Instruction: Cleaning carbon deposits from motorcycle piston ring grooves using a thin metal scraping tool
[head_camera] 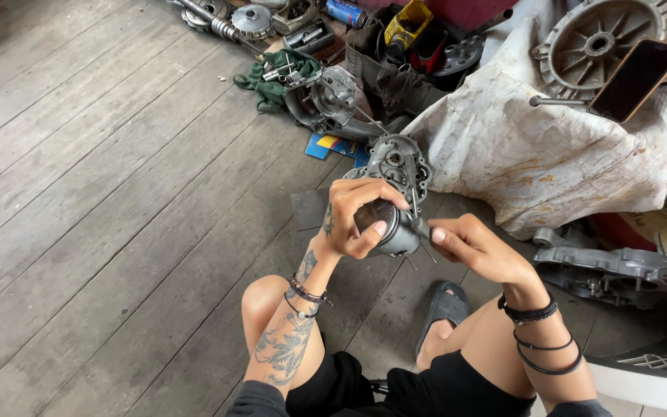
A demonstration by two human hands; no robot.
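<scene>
Weathered grey plank floor (pixel 102 193), engine parts strewn about; seated person works a metal part over the knees.

Left hand (pixel 357 220) wraps a small grey cylindrical metal part (pixel 395 232), grip clamped around its barrel, thumb across the front. Right hand (pixel 476 251) sits just right of the part, fingertips pinched together on a thin dark tool (pixel 420 228) whose tip meets the part's side. Finned engine casing (pixel 397 162) lies on the floor just beyond the part. Stained white cloth (pixel 534 147) is heaped right of the casing, carrying a round metal hub (pixel 600 42) and a dark phone (pixel 636 79). Green rag (pixel 268 85) lies well beyond the casing, to its left. Grey sandal (pixel 443 309) sits below the part.
</scene>
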